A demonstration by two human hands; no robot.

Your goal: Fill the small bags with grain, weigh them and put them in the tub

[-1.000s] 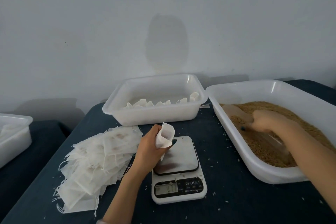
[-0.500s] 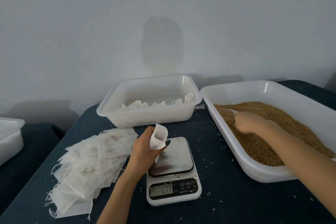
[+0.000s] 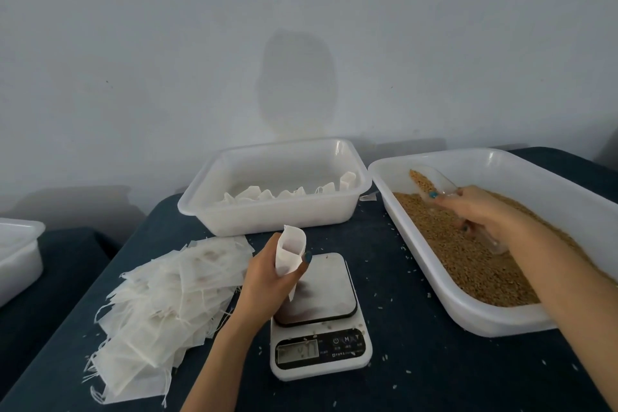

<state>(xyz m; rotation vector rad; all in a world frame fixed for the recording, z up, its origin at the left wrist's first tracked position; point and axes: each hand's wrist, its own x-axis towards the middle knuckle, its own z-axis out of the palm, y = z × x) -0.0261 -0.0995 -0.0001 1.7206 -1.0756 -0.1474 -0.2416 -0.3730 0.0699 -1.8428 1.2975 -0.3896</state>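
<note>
Head view: left hand point(image 3: 267, 274) holds bag point(image 3: 290, 249), right hand point(image 3: 478, 211) grips scoop point(image 3: 431, 182).

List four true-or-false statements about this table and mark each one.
1. The left hand holds a bag upright. True.
2. The scoop in the right hand is empty. False: it carries grain.
3. The pile of empty bags lies right of the scale. False: it lies left of it.
4. The rear tub holds bags. True.
</note>
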